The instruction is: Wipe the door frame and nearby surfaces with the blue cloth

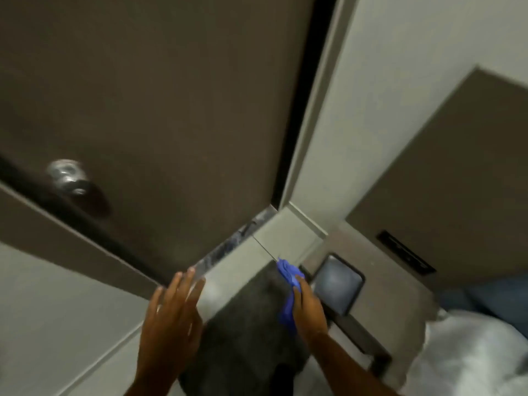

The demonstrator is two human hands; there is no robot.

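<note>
The right hand (310,307) holds the blue cloth (288,292) bunched in a closed grip, fingers wrapped over its middle. The cloth's long axis runs roughly along the line of the forearm: one crumpled end pokes out past the fingertips toward the foot of the door frame (311,118), and the other end hangs out of the hand's near side. That far end lies near the grey baseboard (285,235) at the frame's bottom corner; whether it touches is unclear through the blur. The left hand (168,315) is open and empty, fingers spread and straight, pointing toward the marbled threshold (228,250) under the dark brown door (160,95). A metal knob (67,177) sits on the door at the left. Below the hands lies a dark mat (248,332). Right of the cloth a dark-rimmed square bin (337,281) stands on the floor, and white fabric (471,355) fills the lower right corner.
</note>
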